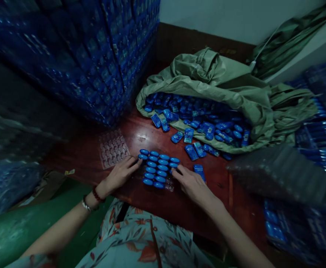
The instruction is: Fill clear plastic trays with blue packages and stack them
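Note:
A clear plastic tray (169,185) lies on the table in front of me, filled with rows of small blue cases (162,168) standing on edge, their oval ends up. My left hand (120,172) is at the tray's left side, fingers closed at a case in the short left row. On the right side, my right hand (190,181) has its fingertips closed around a blue case at the lower end of the right row. The fingers partly hide both of those cases. At the lower right of the tray, some pockets hold no case.
A green woven sack (207,83) lies open behind, spilling blue cases onto the reddish table (140,136). One loose case (199,172) is beside my right hand. An unfilled clear tray (113,148) lies left. Stacked trays (280,175) and wrapped blue stacks (96,56) flank the workspace.

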### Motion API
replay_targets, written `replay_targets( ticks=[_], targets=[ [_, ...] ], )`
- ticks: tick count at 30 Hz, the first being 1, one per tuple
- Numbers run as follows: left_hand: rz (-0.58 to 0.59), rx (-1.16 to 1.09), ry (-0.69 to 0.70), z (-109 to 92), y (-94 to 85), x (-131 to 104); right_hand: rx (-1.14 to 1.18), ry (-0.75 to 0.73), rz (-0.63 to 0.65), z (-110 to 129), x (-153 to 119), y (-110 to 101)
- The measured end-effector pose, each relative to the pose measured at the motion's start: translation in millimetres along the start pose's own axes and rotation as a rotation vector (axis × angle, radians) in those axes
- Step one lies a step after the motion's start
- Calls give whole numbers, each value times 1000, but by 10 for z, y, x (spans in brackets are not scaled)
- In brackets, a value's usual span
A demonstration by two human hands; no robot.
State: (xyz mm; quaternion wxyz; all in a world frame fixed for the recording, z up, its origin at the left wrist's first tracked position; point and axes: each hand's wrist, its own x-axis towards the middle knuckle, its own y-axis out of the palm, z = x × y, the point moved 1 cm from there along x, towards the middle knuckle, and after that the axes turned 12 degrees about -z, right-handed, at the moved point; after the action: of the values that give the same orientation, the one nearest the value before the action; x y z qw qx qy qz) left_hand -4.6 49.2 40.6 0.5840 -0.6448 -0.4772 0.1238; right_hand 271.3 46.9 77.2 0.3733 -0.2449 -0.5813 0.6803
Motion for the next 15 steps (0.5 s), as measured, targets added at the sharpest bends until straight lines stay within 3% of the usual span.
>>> replay_targets(
  ticks=[5, 8, 12, 15],
  targets=[
    [193, 22, 151, -117, -79, 225, -65, 15, 113, 113, 132, -29],
    [287, 17, 182, -160, -85, 346, -109, 37, 99, 164, 159, -8],
    [226, 31, 139, -111, -64, 340, -129, 98, -71, 165, -22, 89],
    [141, 37, 146, -69, -141, 327, -61, 287, -323, 2, -220, 126]
  ],
)
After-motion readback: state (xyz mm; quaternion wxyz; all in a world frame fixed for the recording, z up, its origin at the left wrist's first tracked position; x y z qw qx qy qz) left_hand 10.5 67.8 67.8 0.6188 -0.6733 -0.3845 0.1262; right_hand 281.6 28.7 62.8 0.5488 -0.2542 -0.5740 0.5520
